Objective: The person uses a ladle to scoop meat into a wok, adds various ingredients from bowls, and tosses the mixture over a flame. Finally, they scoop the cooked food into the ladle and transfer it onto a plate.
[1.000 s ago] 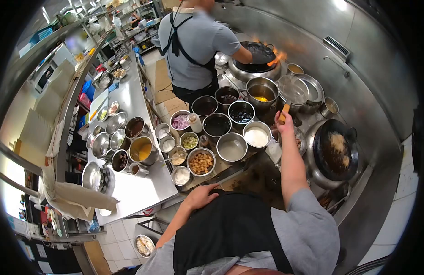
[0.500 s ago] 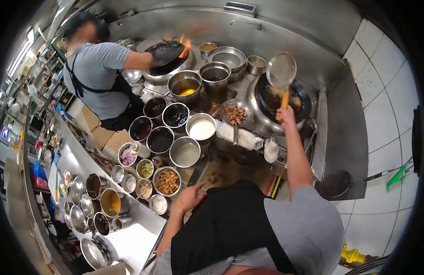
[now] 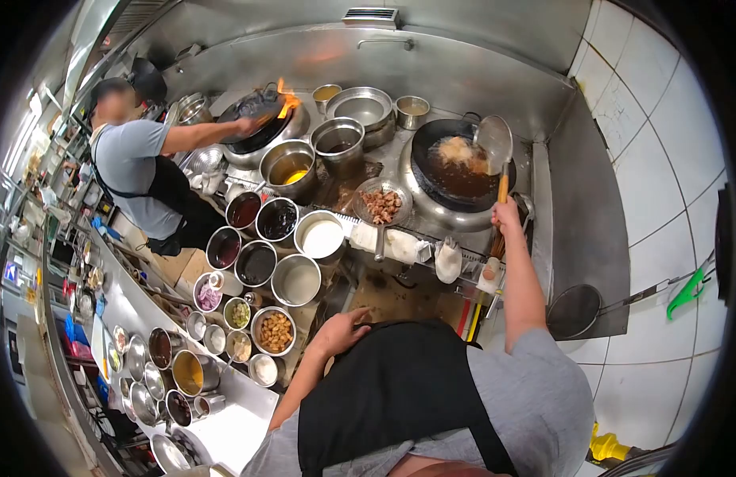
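Note:
My right hand (image 3: 506, 215) is wrapped round the wooden handle of a round metal strainer (image 3: 493, 143). The strainer's bowl is tilted at the right side of a black wok (image 3: 439, 191), beside pale, foamy food (image 3: 457, 149) in dark oil. Near the front of my black apron, my left hand (image 3: 341, 330) has its fingers apart and holds nothing. Left of the wok, a perforated ladle (image 3: 380, 236) with browned meat pieces (image 3: 381, 205) rests on the range.
A co-worker (image 3: 137, 159) stands at the left before a flaming wok (image 3: 252, 127). Pots of sauces, one with white liquid (image 3: 320, 237), stand between us. A bowl of browned pieces (image 3: 274, 331) is left of me; an empty strainer (image 3: 575, 310) hangs at the right.
My right hand has lowered the strainer from above the wok's back to its right side. Pale food now foams in the oil. The co-worker's arm has stretched out, and the view has shifted.

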A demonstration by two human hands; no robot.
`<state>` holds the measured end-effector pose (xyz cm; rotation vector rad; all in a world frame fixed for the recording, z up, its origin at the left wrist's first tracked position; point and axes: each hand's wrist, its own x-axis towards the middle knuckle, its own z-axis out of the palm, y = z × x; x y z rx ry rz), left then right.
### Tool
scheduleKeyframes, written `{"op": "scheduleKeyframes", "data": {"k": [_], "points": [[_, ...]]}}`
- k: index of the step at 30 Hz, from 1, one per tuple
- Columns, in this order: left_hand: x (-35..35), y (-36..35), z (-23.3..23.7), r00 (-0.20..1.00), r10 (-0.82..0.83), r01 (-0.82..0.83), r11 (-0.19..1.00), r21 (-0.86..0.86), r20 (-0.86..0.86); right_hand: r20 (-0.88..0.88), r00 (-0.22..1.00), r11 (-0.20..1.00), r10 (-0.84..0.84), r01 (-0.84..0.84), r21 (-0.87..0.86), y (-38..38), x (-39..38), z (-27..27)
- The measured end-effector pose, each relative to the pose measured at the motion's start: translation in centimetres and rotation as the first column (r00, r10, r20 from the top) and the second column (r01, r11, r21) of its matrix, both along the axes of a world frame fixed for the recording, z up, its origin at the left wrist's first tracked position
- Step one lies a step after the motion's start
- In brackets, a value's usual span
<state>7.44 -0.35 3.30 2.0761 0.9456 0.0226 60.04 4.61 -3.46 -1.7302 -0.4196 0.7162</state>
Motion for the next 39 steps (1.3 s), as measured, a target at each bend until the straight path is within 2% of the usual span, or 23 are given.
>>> {"op": "scheduleKeyframes", "data": {"k": [2, 5, 9, 12, 16, 19, 21, 22, 23, 24, 25, 26, 27, 28, 29, 30, 31, 33, 35, 37, 39], "points": [[1.3, 0.1, 0.1, 1.000, -0.015, 0.015, 1.000, 0.012, -0.012, -0.178, 0.978, 0.991, 0.106, -0.089, 0.104, 1.1, 1.5, -1.8], [2.9, 0.2, 0.1, 0.999, -0.024, 0.025, 0.999, 0.023, -0.028, -0.416, 0.901, 0.980, 0.122, -0.042, 0.197, 2.2, 1.4, -2.1], [5.1, -0.1, 0.7, 0.999, -0.008, 0.009, 1.000, 0.020, -0.051, -0.440, 0.873, 0.966, 0.212, -0.119, 0.228, 1.5, 0.6, -2.2], [6.6, -0.3, 1.0, 0.998, -0.007, 0.009, 1.000, 0.024, -0.068, -0.393, 0.852, 0.927, 0.344, -0.243, 0.286, -0.5, 0.4, -2.0], [8.7, -0.4, 0.4, 0.997, -0.034, 0.038, 0.997, 0.064, -0.063, -0.403, 0.850, 0.935, 0.339, -0.255, 0.247, -4.8, 0.3, -0.2], [10.8, -0.6, 0.9, 0.994, -0.067, 0.073, 0.995, 0.067, -0.088, -0.313, 0.883, 0.934, 0.349, -0.301, 0.193, -8.1, 0.2, 1.5], [11.9, -0.7, 1.0, 0.995, -0.075, 0.081, 0.994, 0.075, -0.069, -0.127, 0.942, 0.948, 0.311, -0.300, 0.103, -9.9, 0.0, 2.2], [12.5, -0.9, 1.1, 0.995, -0.087, 0.091, 0.992, 0.091, -0.046, -0.041, 0.948, 0.947, 0.316, -0.318, -0.035, -10.6, 0.0, 2.8], [13.3, -1.0, 1.3, 0.996, -0.083, 0.087, 0.993, 0.085, -0.043, -0.039, 0.947, 0.946, 0.320, -0.321, -0.042, -11.0, 0.6, 1.6], [14.0, -1.2, 1.9, 0.993, -0.086, 0.091, 0.994, 0.055, -0.079, 0.231, 0.930, 0.957, 0.288, -0.290, -0.024, -11.0, 0.5, 1.0], [14.5, -1.3, 2.4, 0.990, -0.085, 0.088, 0.996, 0.026, -0.116, 0.483, 0.844, 0.963, 0.235, -0.271, 0.005, -11.1, 0.6, 0.7], [15.2, -1.2, 2.9, 0.991, -0.063, 0.066, 0.997, 0.025, -0.115, 0.374, 0.884, 0.959, 0.281, -0.277, -0.066, -11.7, 1.1, 0.8], [16.1, -1.3, 3.3, 0.990, -0.104, 0.103, 0.995, -0.015, -0.096, 0.305, 0.899, 0.949, 0.314, -0.292, -0.118, -12.4, 0.4, 3.1], [16.1, -1.6, 3.7, 0.990, -0.115, 0.112, 0.993, -0.043, -0.081, 0.259, 0.908, 0.944, 0.328, -0.324, -0.059, -12.8, -0.3, 4.6], [15.7, -1.5, 0.9, 0.990, -0.138, 0.138, 0.990, 0.018, 0.008, 0.298, 0.893, 0.936, 0.338, -0.352, -0.008, -12.8, 0.1, 3.1], [16.4, -1.5, 2.8, 0.987, -0.149, 0.148, 0.989, -0.011, -0.062, 0.321, 0.870, 0.916, 0.373, -0.400, 0.020, -13.1, -1.1, 5.0], [16.3, -1.1, 0.9, 0.980, -0.199, 0.199, 0.979, 0.043, 0.003, 0.193, 0.918, 0.921, 0.345, -0.371, 0.121, -12.5, -0.2, 1.2], [16.8, -0.3, 1.5, 0.973, -0.223, 0.226, 0.973, 0.045, -0.062, -0.036, 0.932, 0.933, 0.361, -0.360, 0.019, -13.1, -3.3, 5.7], [17.1, 0.9, 1.4, 0.970, -0.245, 0.244, 0.966, 0.086, 0.000, -0.078, 0.935, 0.938, 0.347, -0.345, 0.039, -13.2, -4.8, 6.3], [17.2, 1.9, 1.9, 0.972, -0.236, 0.236, 0.968, 0.078, -0.016, -0.161, 0.937, 0.951, 0.310, -0.303, 0.066, -13.0, -5.7, 6.5], [17.1, 2.9, 1.9, 0.970, -0.241, 0.243, 0.968, 0.061, -0.028, -0.169, 0.945, 0.960, 0.280, -0.274, 0.056, -12.5, -5.9, 5.9]]}}
